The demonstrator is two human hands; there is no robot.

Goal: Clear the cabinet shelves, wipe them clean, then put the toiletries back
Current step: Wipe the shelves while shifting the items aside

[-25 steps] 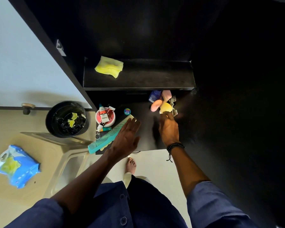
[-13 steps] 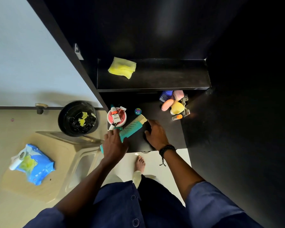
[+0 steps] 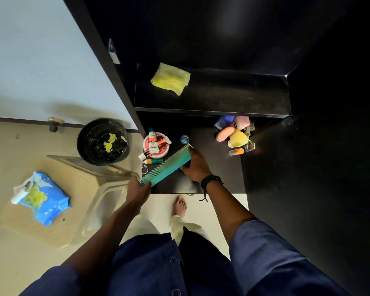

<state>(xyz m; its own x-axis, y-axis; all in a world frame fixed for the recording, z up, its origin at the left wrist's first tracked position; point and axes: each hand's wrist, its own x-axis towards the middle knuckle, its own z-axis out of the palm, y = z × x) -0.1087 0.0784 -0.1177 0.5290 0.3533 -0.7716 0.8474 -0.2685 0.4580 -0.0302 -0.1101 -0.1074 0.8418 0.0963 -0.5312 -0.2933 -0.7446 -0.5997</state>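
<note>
On the lower shelf [image 3: 214,169] of the black cabinet a long teal comb [image 3: 166,165] lies slantwise, and both hands are on it. The left hand [image 3: 138,192] grips its near end at the shelf's front edge, the fingers curled together over the teeth. The right hand [image 3: 195,165], with a black bead bracelet [image 3: 210,181] on the wrist, holds the far end: the thumb lies along the tip and the other fingers are bent against the comb's back, close together.

Just behind the comb, at the left of this shelf, stands a round red tin [image 3: 156,145] with a tube lying across its lid. A small orange-and-teal tube [image 3: 153,161] and a key ring [image 3: 144,169] are beside it, and a little round jar [image 3: 184,139] is near the comb's far tip. At the right, in the back – partly under the upper shelf [image 3: 222,99] – a group of bottles [image 3: 233,133] stands close together: blue, pink, salmon and yellow.

On the upper shelf only a folded yellow cloth [image 3: 171,79] lies, near its left end.

On the floor left of the cabinet stands a black bin [image 3: 103,142] with yellow scraps inside, and a blue pack of wipes [image 3: 42,197] lies on a beige stool [image 3: 77,210].
</note>
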